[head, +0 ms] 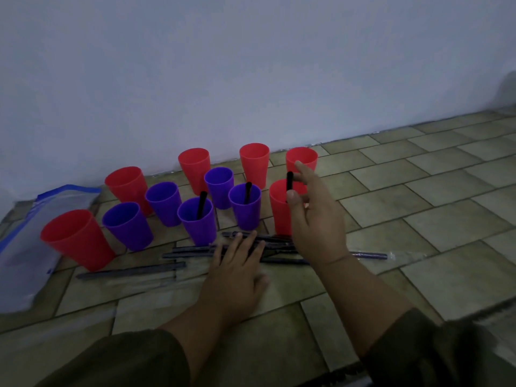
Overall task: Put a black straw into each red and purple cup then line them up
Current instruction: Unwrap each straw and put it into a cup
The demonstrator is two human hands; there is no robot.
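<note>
Black straw (289, 183) upright in red cup (280, 216)

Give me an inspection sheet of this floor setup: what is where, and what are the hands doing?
Surface: tiled floor, cups standing on it.
Job's things: six red cups, five purple cups; two purple ones each hold a black straw; wrapped straws lie in front.
Clutter: clear plastic bag with blue edge, far left.
Grips: left hand flat on the wrapped straws; right hand pinches a third straw at the mouth of the right front red cup.
Cables: nothing seen.
Surroundings: plain pale wall behind the cups.
</note>
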